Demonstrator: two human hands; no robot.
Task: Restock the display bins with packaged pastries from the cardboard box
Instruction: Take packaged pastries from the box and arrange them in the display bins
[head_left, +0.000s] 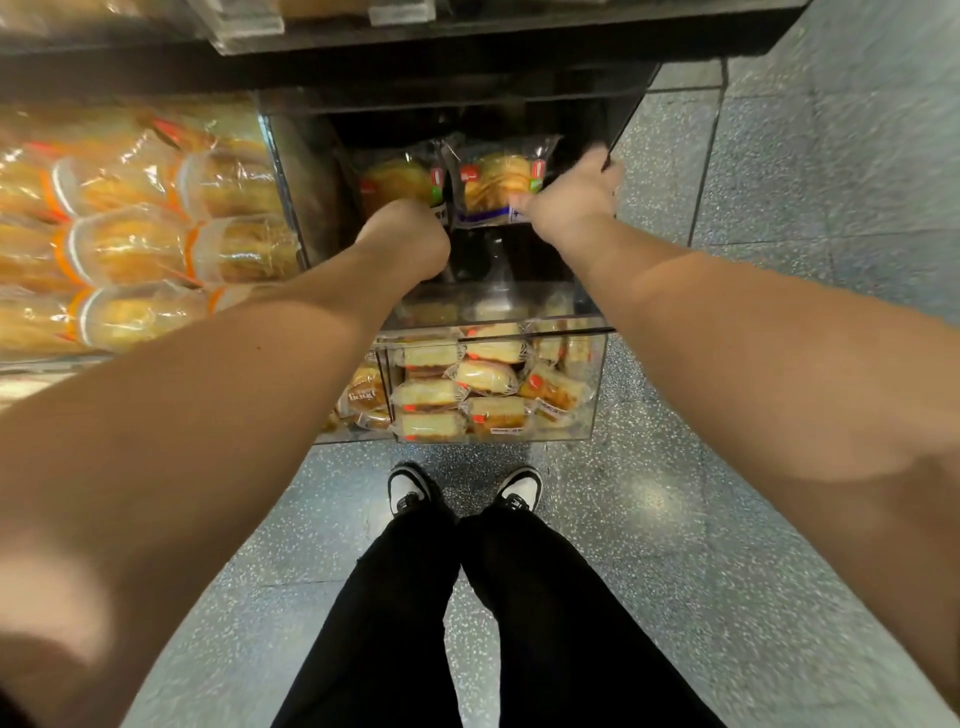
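Inside the clear upper display bin (631, 111), seen from the head camera, two packaged pastries stood side by side against the dark back. Both bare arms reached forward into this bin. The left hand (402, 239) was balled at the near edge of the left pastry pack (397, 179), its fingers curled down out of sight; whether they held that pack could not be told. The right hand (574, 192) sat at the right side of the right pastry pack (496, 182), its thumb lying on the pack's lower right corner and its fingers bent round the pack's far right edge, apparently gripping it.

Just below and nearer stood a lower clear bin (597, 395), stacked with small wrapped cake slices (485, 376). Immediately left of it lay round wrapped buns (366, 397) in another compartment. Further left, a large bin held rows of long pastries in clear wrap with orange bands (130, 244), blurred.

On the grey speckled floor (727, 519), near the lower bin, stood the person's two black-and-white shoes (410, 488) below black trouser legs (395, 623).
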